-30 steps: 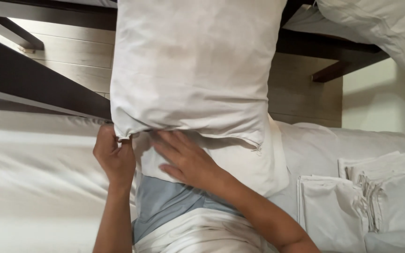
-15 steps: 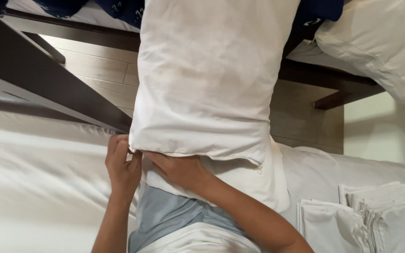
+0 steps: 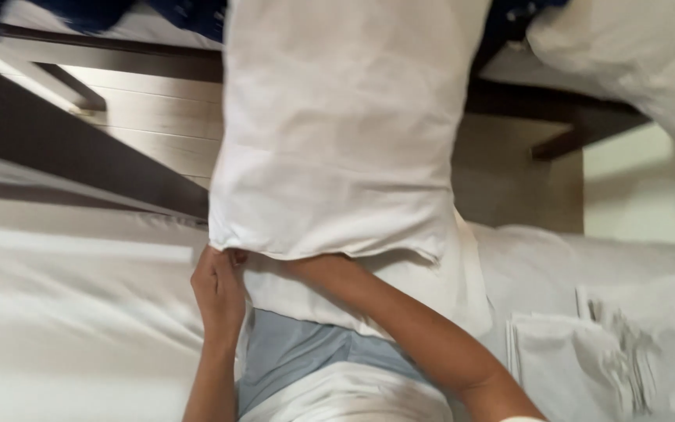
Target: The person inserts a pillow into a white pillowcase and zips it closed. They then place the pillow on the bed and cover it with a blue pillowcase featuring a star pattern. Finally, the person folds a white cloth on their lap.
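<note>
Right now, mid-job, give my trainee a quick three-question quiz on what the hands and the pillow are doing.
1. True or false: the left hand grips the open edge of the white pillowcase.
2. Where is the right hand? A) flat on the folded linens B) hidden inside the pillowcase, only the forearm showing C) on the dark bed frame
3. Fill in: the stack of folded white linens lies on the bed to the person's ____.

Key: 1 true; 2 B; 3 right.
</note>
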